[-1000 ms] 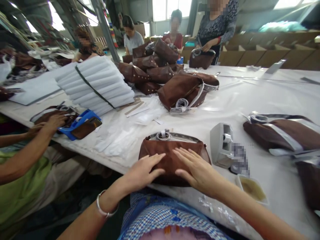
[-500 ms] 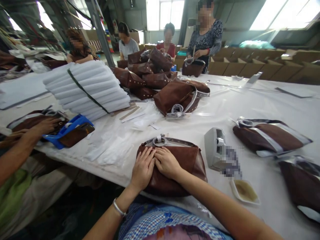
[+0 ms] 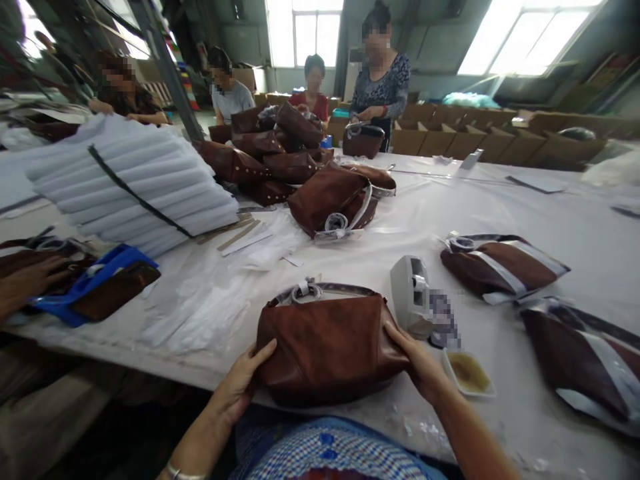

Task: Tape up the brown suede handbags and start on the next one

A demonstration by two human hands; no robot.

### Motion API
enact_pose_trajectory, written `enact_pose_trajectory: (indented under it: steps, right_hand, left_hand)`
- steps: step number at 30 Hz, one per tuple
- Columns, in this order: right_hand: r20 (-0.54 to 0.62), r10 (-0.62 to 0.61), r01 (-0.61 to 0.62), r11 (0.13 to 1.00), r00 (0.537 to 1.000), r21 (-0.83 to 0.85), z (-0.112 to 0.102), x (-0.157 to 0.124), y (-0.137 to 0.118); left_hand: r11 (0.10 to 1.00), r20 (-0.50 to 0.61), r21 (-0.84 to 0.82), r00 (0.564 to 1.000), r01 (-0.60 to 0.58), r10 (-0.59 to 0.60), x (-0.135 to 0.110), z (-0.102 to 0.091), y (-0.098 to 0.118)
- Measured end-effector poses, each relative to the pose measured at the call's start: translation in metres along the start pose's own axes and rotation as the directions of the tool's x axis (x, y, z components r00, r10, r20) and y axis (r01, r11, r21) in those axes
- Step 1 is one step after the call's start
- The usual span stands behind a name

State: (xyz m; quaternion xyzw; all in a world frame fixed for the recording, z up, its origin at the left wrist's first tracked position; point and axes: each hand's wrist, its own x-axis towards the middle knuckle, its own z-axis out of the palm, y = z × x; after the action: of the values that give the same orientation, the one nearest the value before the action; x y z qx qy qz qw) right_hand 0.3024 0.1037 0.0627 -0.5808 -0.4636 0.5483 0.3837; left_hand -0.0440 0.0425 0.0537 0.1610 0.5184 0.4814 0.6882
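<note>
A brown leather handbag (image 3: 325,340) lies at the table's front edge, its strap wrapped and curled along the top. My left hand (image 3: 245,377) grips its left end, thumb on the front face and fingers hidden behind. At the right end my right hand (image 3: 417,353) holds it the same way, with the fingers mostly out of sight. Just beyond the bag's right corner stands a grey tape dispenser (image 3: 411,293). Beside my right forearm sits a small white dish (image 3: 469,373) with yellowish-brown contents.
Wrapped brown bags (image 3: 503,267) lie to the right on the white table (image 3: 450,207). A pile of brown bags (image 3: 280,153) rises at the back. On the left are a strapped stack of white sheets (image 3: 135,180), a blue tray (image 3: 90,287) and a co-worker's hand (image 3: 37,280). Cardboard boxes (image 3: 450,140) line the far side.
My hands have moved apart, from lying on top of the handbag to its two ends. More of the bag's front face now shows. The view has shifted right.
</note>
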Motion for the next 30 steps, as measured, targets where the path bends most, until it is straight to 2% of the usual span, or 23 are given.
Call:
enact_pose_trajectory:
  steps: [3,5,8,12,18,20,22,24,26,27,28,30]
  right_hand:
    - [0.074,0.194,-0.207,0.948,0.978,0.241,0.009,-0.006,-0.002]
    - [0.034,0.202,-0.203,0.935,0.979,0.29,0.01,-0.009,-0.002]
    - [-0.001,0.155,-0.149,0.947,0.988,0.283,0.005,-0.015,0.003]
    - [0.057,0.077,-0.088,0.97,0.995,0.227,0.001,-0.02,0.004]
    - [-0.031,0.241,-0.23,0.953,0.97,0.196,0.01,-0.015,0.004]
    - [-0.061,0.246,-0.229,0.953,0.967,0.197,0.013,-0.01,0.006]
    - [-0.07,0.183,-0.173,0.976,0.98,0.131,0.013,-0.004,0.007]
    - [-0.097,0.066,-0.07,0.997,0.993,-0.038,0.011,0.002,0.006]
    - [-0.151,-0.13,0.083,0.956,0.98,-0.283,0.007,0.003,-0.002]
    - [-0.166,-0.252,0.168,0.9,0.954,-0.402,0.005,0.002,-0.008]
    - [-0.154,-0.368,0.248,0.828,0.917,-0.503,0.005,-0.001,-0.015]
    - [-0.018,-0.553,0.423,0.658,0.833,-0.623,0.009,-0.009,-0.032]
  left_hand:
    - [0.998,-0.024,-0.052,0.999,0.02,-0.022,-0.004,-0.001,-0.002]
    - [0.999,-0.023,-0.041,0.999,-0.032,0.031,-0.011,-0.002,-0.005]
    - [0.991,0.006,0.022,0.992,-0.13,0.13,-0.022,-0.002,-0.008]
    - [0.978,-0.051,0.116,0.982,-0.176,0.183,-0.025,0.004,-0.009]
    - [0.959,-0.102,0.109,0.957,-0.261,0.272,-0.021,0.02,-0.005]
    - [0.944,-0.092,0.145,0.946,-0.297,0.311,-0.018,0.02,-0.001]
    - [0.899,-0.097,0.265,0.918,-0.348,0.384,-0.013,0.016,0.004]
    - [0.781,-0.155,0.502,0.851,-0.37,0.503,-0.007,0.008,0.013]
    - [0.554,-0.154,0.761,0.737,-0.336,0.658,-0.004,0.004,0.026]
    - [0.424,-0.101,0.85,0.692,-0.314,0.715,-0.004,0.006,0.034]
    - [0.304,-0.022,0.901,0.667,-0.309,0.745,-0.006,0.011,0.043]
    - [0.126,0.161,0.925,0.671,-0.358,0.724,-0.012,0.032,0.062]
